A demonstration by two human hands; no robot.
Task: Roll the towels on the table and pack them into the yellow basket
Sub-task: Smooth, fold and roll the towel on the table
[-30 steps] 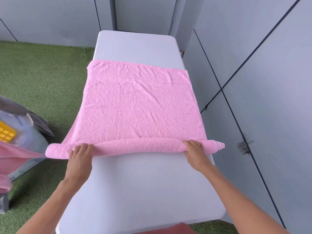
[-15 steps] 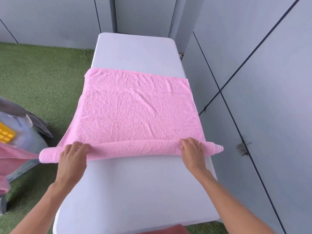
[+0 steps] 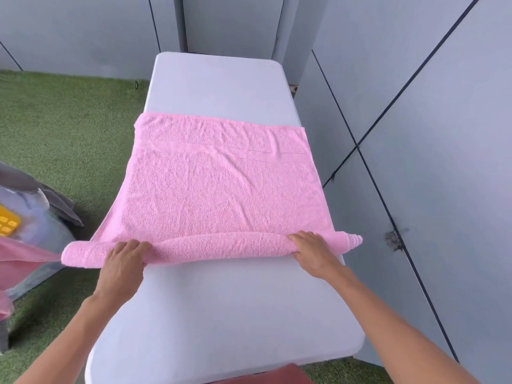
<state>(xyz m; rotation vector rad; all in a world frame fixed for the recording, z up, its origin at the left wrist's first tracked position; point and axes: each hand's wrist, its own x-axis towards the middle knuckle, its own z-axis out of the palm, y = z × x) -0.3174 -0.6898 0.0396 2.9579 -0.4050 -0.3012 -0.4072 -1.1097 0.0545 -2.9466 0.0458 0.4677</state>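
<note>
A pink towel (image 3: pixel 221 187) lies spread across the white table (image 3: pixel 221 314), its near edge wound into a roll (image 3: pixel 221 246) that sticks out past both table sides. My left hand (image 3: pixel 123 261) grips the roll near its left end, fingers curled over the top. My right hand (image 3: pixel 311 252) grips the roll near its right end the same way. A corner of the yellow basket (image 3: pixel 8 223) shows at the far left edge, mostly hidden by grey wrapping.
Green artificial turf (image 3: pixel 63 128) covers the floor to the left. A grey bag (image 3: pixel 41 217) and another pink cloth (image 3: pixel 22 261) sit by the basket. Grey wall panels (image 3: pixel 415 134) run close along the table's right side and behind it.
The roll has grown thicker and moved a little away from me as both hands turned it forward. The flat part of the towel is shorter.
</note>
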